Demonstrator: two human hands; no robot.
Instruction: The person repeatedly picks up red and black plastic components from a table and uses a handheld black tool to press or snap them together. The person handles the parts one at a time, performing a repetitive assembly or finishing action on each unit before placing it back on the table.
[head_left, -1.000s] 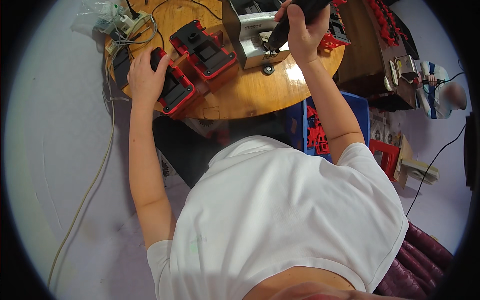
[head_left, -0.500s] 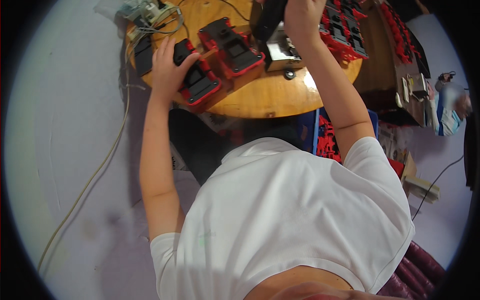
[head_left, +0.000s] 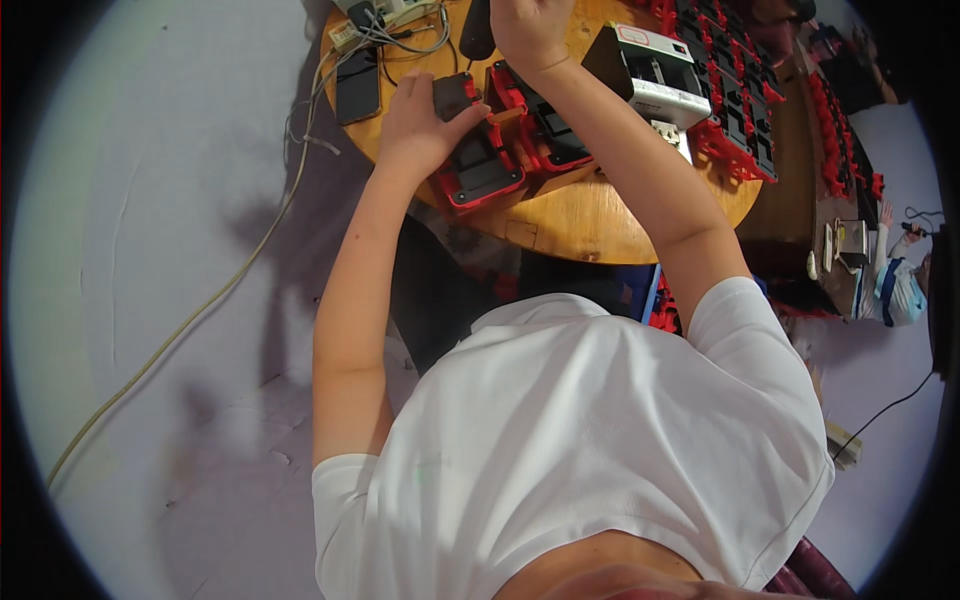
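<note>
My left hand (head_left: 418, 128) grips a red-and-black plastic housing (head_left: 482, 165) near the table's front edge, fingers along its left side and thumb across its top. In my right hand (head_left: 532, 32) is a black powered screwdriver (head_left: 478, 32), held upright with its thin bit pointing down at the far end of that housing. Whether the bit touches a screw is too small to tell. A second red-and-black housing (head_left: 556, 140) lies close on the right, partly hidden under my right forearm.
A silver and black metal box (head_left: 655, 75) stands right of my right arm. Beyond it are stacked red-and-black housings (head_left: 735, 100). On the left lie a dark flat phone-like slab (head_left: 358, 85) and tangled grey cables (head_left: 415, 42). The round wooden table (head_left: 560, 225) curves toward me.
My right hand has brought the screwdriver left, from over the metal box to above the housing in my left hand. The view has shifted, uncovering the metal box.
</note>
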